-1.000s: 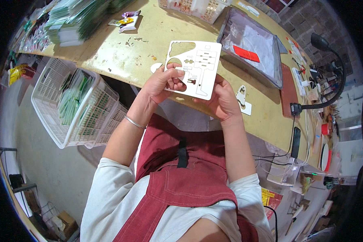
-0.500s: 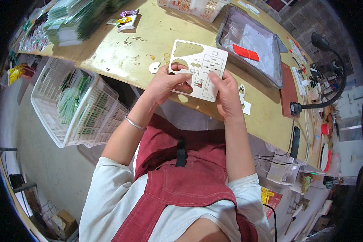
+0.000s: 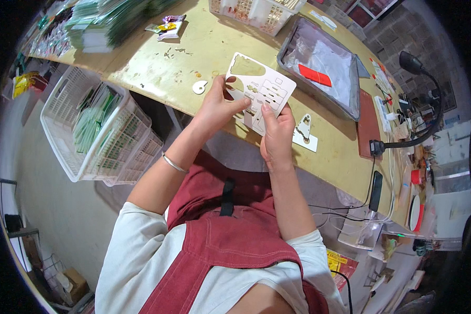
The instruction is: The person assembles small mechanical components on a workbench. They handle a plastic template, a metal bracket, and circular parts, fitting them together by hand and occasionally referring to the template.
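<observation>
Both hands grip a thin white cut-out sheet point(image 3: 282, 83) with slots and larger openings, tilted above the table's near edge. My left hand point(image 3: 220, 104) pinches its left side, fingers curled behind it near the big round opening. On the lower right part, my right hand point(image 3: 278, 131) presses its thumb to the front, with the fingers behind. A small white disc with a notch point(image 3: 199, 87) lies on the table, left of my left hand. Just right of my right hand lies a flat white piece point(image 3: 310, 142) beside a tapered cut-out piece point(image 3: 304, 124).
A grey tray point(image 3: 355, 86) with clear plastic and a red packet point(image 3: 315, 75) stands on the yellow table point(image 3: 193, 57). A white basket point(image 3: 78, 170) of green-white packets stands on the left. Stacked sheets point(image 3: 97, 29), small wrapped packets point(image 3: 168, 27) and a black gooseneck lamp point(image 3: 439, 112) surround the work area.
The sheet has turned clockwise in my hands. My right hand has shifted left and down along it, and the white pieces behind that hand show more fully.
</observation>
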Demonstrator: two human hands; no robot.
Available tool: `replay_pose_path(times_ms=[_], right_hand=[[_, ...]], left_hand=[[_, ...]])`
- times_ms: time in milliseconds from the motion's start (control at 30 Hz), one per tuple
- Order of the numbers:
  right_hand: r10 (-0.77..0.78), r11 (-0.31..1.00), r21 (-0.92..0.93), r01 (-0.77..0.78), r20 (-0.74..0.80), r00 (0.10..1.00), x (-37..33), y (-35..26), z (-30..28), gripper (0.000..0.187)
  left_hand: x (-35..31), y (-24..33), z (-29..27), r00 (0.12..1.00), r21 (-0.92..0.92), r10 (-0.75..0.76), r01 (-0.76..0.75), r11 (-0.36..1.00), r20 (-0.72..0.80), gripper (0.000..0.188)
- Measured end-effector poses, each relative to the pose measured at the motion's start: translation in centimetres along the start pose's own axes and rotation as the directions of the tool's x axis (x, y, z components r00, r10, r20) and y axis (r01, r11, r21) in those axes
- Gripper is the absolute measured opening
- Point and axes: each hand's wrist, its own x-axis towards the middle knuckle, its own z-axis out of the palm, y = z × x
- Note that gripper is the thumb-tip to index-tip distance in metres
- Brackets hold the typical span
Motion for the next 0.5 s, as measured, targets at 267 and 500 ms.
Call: replay_pose_path(times_ms=[267, 500], right_hand=[[-0.005, 0.999, 0.046, 0.004, 0.009, 1.000, -0.9, 0.4, -0.2, 0.029], [0.041, 0.998, 0.041, -0.042, 0.029, 0.999, -1.3, -0.2, -0.3, 0.030]], left_hand=[[-0.4, 1.2, 0.3, 0.996, -0.071, -0.086, 0.087, 0.994, 0.027, 0.075], [-0.9, 0.8, 0.1, 0.987, -0.183, -0.128, 0.143, 0.973, 0.093, 0.072]])
